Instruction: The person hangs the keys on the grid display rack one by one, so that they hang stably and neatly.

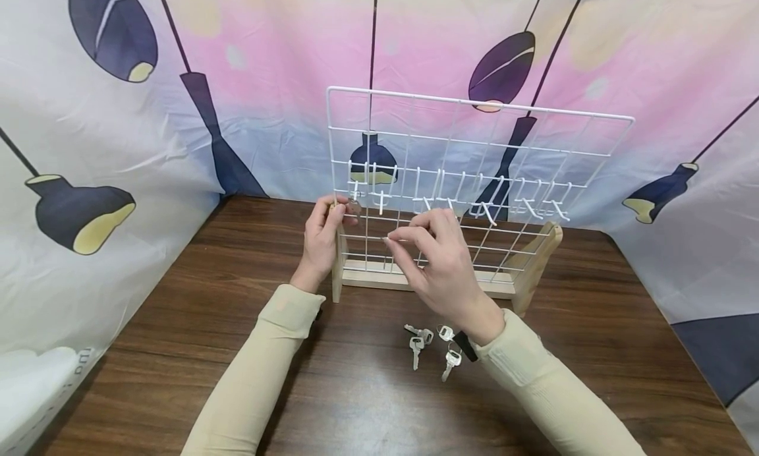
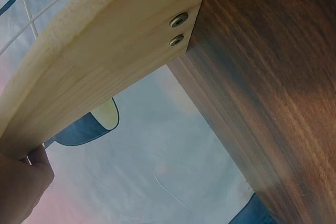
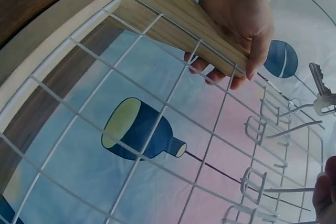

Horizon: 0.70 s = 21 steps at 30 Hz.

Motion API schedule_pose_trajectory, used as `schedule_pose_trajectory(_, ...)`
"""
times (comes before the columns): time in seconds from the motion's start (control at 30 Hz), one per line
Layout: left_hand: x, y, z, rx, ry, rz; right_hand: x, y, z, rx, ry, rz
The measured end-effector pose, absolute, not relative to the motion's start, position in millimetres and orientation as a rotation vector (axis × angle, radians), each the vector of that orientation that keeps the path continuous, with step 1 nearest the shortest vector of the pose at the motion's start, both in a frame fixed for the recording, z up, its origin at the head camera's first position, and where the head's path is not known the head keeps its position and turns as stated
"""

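Observation:
At the left end of a white wire grid rack (image 1: 427,137), my left hand (image 1: 320,238) grips the top of the wooden side support (image 2: 105,51). In the right wrist view its fingers curl round the wood (image 3: 210,45). One key (image 3: 324,103) hangs on a hook at that end, beside this hand. My right hand (image 1: 441,265) is in front of the grid, thumb and forefinger pinching a small pale thing (image 1: 385,238), mostly hidden, perhaps a key. At the right wrist view's edge, only fingertips of this hand (image 3: 326,187) show.
Several loose keys (image 1: 416,352) lie on the dark wooden table (image 1: 196,350) in front of the rack. More white hooks (image 1: 487,213) line the grid to the right. The right wooden support (image 1: 536,271) stands at the far end. A patterned cloth (image 1: 284,67) hangs behind.

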<state>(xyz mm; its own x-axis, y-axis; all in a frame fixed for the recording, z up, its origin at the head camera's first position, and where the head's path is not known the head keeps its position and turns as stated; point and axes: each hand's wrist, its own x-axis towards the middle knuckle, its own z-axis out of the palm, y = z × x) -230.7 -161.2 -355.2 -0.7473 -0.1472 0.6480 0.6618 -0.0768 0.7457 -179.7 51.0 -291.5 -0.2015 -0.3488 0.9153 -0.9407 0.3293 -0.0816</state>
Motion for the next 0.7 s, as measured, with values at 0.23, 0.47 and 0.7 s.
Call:
schedule_pose_trajectory(0.23, -232, -162, -356, -0.562, -1.643, -1.870, -178, 48, -289, 1.145, -1.703, 0.827)
schedule_pose_trajectory(0.47, -231, -161, -355, -0.566, -1.640, -1.878, -178, 47, -284, 1.090, -1.695, 0.793)
schedule_pose_trajectory(0.7, -231, -161, -354, -0.559, -1.640, -1.881, -180, 44, -278, 1.038, -1.805, 0.717)
